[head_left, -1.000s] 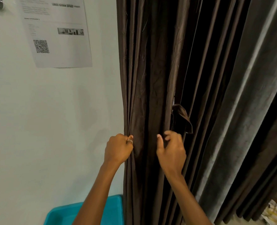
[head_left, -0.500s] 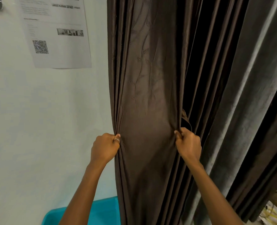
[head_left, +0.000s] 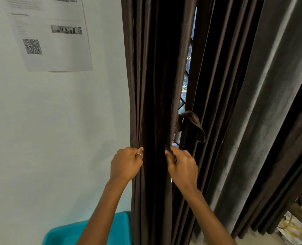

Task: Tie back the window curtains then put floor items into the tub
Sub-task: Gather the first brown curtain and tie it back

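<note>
A dark brown curtain (head_left: pixel 152 85) hangs in tight folds beside a pale wall. My left hand (head_left: pixel 126 163) grips its left edge at about waist height. My right hand (head_left: pixel 182 167) pinches the folds on the bundle's right side, a hand's width away. Just above my right hand a brown fabric tie-back loop (head_left: pixel 191 126) hangs loose from the curtain. A narrow gap beside it shows the window grille (head_left: pixel 186 82) and daylight. The corner of a turquoise tub (head_left: pixel 118 230) shows at the bottom, partly hidden by my left forearm.
A second grey-brown curtain panel (head_left: pixel 263 103) hangs on the right. A printed sheet with a QR code (head_left: pixel 47 32) is stuck on the wall at upper left. Crumpled papers or bags (head_left: pixel 295 227) lie at the bottom right corner.
The curtain was spread wide between my hands half a second ago. Now my right hand has moved left, gathering the folds into a narrow bundle, and a slit of window has opened.
</note>
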A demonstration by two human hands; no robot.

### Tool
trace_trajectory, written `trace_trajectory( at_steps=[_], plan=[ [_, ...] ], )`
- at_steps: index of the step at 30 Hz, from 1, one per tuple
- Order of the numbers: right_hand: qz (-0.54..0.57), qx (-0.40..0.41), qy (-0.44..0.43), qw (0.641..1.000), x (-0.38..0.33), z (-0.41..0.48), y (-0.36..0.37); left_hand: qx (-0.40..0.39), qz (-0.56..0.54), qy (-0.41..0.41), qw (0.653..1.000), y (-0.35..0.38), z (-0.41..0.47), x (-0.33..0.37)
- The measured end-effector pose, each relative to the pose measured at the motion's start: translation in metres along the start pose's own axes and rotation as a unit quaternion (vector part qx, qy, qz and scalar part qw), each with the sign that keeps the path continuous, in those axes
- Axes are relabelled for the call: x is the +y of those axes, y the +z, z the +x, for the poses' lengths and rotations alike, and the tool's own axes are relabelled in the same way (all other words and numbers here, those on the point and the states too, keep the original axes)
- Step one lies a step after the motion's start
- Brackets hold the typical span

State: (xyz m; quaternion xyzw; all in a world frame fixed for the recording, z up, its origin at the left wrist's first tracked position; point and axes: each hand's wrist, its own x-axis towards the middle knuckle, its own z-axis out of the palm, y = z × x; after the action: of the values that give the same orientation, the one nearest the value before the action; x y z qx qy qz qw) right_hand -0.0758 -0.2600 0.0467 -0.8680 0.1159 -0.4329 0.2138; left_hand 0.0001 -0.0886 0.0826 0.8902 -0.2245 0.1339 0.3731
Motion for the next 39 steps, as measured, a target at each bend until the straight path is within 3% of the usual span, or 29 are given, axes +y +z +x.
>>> trace_trajectory(
  at_steps=[6,14,18,27,33,39],
  plan=[
    [0.018,-0.015,-0.010,1.000,-0.025,-0.007,0.019,-0.019,-0.041,0.039,0.998,0.014,-0.001,0.007],
    [0.169,-0.083,0.006,0.982,-0.032,-0.005,0.028,-0.068,-0.094,0.048,0.992,0.012,0.001,-0.001],
    [0.190,-0.112,0.015,0.975,-0.035,-0.009,0.033,-0.086,-0.093,0.036,0.991,0.006,0.002,0.001],
    [0.142,-0.032,0.015,0.989,-0.034,-0.015,0.046,-0.136,0.015,0.046,0.990,-0.004,0.006,0.011],
    [0.144,-0.015,-0.016,0.989,-0.036,-0.016,0.050,-0.013,0.033,0.006,0.999,-0.011,-0.001,0.034],
    [0.157,-0.031,-0.022,0.987,-0.039,-0.018,0.051,0.014,0.052,-0.028,0.998,-0.006,0.006,0.064]
  ],
)
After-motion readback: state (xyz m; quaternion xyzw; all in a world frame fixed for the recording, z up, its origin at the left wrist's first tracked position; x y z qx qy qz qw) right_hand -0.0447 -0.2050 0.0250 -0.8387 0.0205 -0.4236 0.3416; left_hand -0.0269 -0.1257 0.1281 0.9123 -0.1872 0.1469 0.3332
